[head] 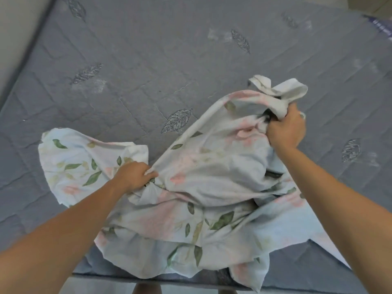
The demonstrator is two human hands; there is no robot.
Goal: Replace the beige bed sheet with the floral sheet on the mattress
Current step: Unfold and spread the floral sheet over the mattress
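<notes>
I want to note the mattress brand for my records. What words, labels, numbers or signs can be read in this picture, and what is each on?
No text can be read.
Purple tag at the far right edge of the grey mattress: it carries pale marks that may be lettering, too blurred to read.
Floral sheet, gripped by the left hand and the right hand: leaf and flower print only, no words.

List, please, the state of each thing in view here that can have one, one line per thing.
floral sheet: bunched and crumpled at the near edge of the bed, not spread.
mattress: bare, grey quilted top uncovered across most of its surface.
left hand: gripping a fold of the sheet, low near the mattress.
right hand: gripping a gathered bunch of the sheet, lifted higher.
</notes>
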